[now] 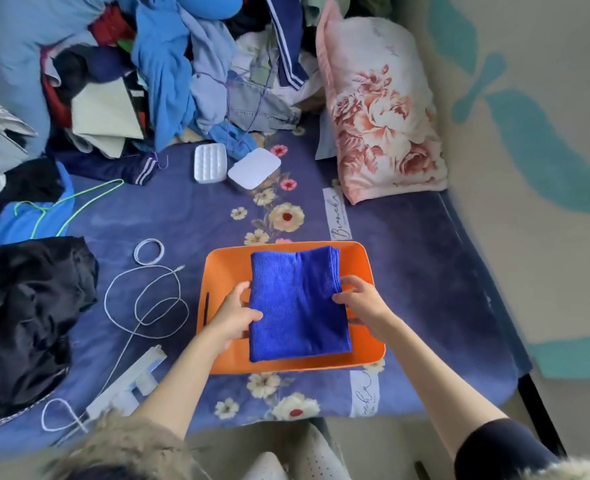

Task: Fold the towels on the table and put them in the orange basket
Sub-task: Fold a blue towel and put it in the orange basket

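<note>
A folded blue towel point(297, 306) is held flat over the orange basket point(222, 268), which stands on the purple flowered cover near its front edge. My left hand point(236, 315) grips the towel's left edge, thumb on top. My right hand point(359, 297) pinches its right edge near the far corner. The towel hides most of the basket's inside, so I cannot tell whether it rests on the basket or hangs just above it.
A heap of clothes point(148, 71) fills the back and left. A black garment point(27, 306) and a white cable point(144, 303) lie left of the basket. Two white boxes point(231, 164) sit behind it. A pink flowered pillow point(380, 109) lies at the back right.
</note>
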The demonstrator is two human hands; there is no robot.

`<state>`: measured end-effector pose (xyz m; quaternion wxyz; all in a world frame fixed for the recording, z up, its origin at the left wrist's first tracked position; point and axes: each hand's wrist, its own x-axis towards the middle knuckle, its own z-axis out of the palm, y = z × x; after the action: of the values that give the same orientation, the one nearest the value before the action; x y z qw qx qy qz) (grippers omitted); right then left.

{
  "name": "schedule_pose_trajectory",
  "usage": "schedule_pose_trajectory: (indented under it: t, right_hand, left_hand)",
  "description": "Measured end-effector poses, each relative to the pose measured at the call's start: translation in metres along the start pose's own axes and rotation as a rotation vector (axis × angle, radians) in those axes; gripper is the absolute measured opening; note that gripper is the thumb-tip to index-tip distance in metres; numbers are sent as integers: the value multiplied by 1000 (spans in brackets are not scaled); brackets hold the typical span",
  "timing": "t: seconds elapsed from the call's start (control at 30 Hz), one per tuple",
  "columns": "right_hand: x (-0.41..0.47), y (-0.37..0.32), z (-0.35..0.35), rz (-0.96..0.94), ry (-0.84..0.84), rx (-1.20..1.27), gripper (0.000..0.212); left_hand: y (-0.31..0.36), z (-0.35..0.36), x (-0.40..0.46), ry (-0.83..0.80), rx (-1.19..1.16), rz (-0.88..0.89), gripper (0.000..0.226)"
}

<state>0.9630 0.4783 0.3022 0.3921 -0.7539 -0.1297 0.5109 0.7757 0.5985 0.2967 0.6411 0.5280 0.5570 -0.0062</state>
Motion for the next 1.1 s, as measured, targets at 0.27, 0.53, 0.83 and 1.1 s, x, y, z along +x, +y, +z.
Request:
schedule_pose_trajectory:
  t: [0.27, 0.53, 0.83, 1.1]
  right_hand:
    - [114, 56, 53, 232, -63, -175, 34]
    - [190, 109, 102, 352, -52, -177, 34]
    - [234, 123, 136, 246, -21, -261, 27]
    - [210, 140, 133, -169, 124, -883, 69]
  left_hand:
    - [-62, -2, 101, 96, 261, -125, 65]
    - [-115, -9, 182, 154, 570, -183, 60]
    - [-126, -1, 212, 308, 838, -160, 79]
    - [-158, 16, 209, 188, 1307, 194, 93]
